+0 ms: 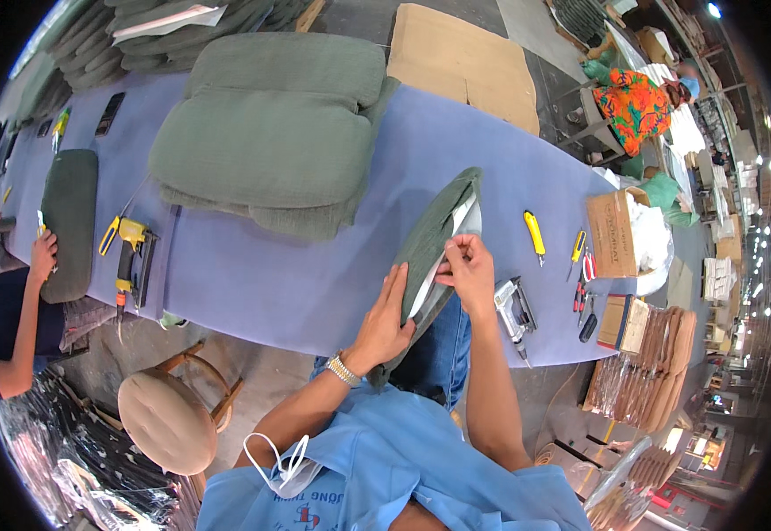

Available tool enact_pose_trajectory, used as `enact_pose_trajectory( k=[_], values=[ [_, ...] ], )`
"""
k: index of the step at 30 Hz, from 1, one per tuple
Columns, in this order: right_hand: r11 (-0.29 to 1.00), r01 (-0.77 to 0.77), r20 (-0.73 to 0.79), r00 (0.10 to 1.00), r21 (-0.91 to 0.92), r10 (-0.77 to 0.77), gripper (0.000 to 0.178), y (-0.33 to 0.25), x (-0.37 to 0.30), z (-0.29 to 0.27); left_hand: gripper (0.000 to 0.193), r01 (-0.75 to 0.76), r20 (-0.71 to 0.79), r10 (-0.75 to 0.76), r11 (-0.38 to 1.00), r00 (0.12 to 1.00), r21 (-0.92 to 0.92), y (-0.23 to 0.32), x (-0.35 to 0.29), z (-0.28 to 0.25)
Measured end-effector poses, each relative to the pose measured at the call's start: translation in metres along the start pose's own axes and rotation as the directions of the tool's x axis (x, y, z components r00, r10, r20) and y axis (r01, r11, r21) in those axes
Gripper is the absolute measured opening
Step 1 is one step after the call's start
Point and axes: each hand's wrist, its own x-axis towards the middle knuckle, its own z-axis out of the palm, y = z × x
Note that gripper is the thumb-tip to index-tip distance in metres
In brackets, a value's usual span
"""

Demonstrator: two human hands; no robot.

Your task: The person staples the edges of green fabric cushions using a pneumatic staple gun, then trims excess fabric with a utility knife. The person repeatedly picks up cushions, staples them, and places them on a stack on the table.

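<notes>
A dark green fabric-covered cushion (430,232) is tilted up on its edge in front of me, with a white strip (424,288) showing along its opening side. My left hand (384,320) grips the lower part of the cushion, fingers lying along the green fabric. Higher up, my right hand (468,273) pinches at the white strip with thumb and fingertips. Just right of that hand, a silver staple gun (515,311) lies on the blue-covered table (332,292). A yellow utility knife (535,235) rests beyond it.
Stacked green cushions (262,146) fill the table's far middle. A yellow-black staple gun (131,257) lies left; a co-worker's hand (44,254) touches another green cushion (70,221). Rightward are a screwdriver (577,250) and a cardboard box (612,234). A round stool (169,420) stands near left.
</notes>
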Motion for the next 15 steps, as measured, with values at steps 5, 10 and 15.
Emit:
enact_pose_trajectory(
  k=[5, 10, 15],
  values=[
    [0.903, 0.140, -0.188, 0.955, -0.406, -0.232, 0.035, 0.017, -0.010, 0.007, 0.093, -0.010, 0.092, -0.011, 0.975, 0.996, 0.223, 0.021, -0.035, -0.010],
    [0.830, 0.091, -0.220, 0.943, -0.550, -0.249, 0.052, 0.026, -0.039, 0.020, 0.091, -0.025, 0.080, 0.002, 0.957, 0.997, 0.289, 0.013, -0.064, -0.006],
    [0.807, 0.212, -0.085, 0.948, -0.552, -0.307, 0.054, 0.039, -0.043, 0.041, 0.089, -0.035, 0.056, 0.024, 0.975, 0.998, 0.221, 0.005, -0.087, -0.027]
  ],
)
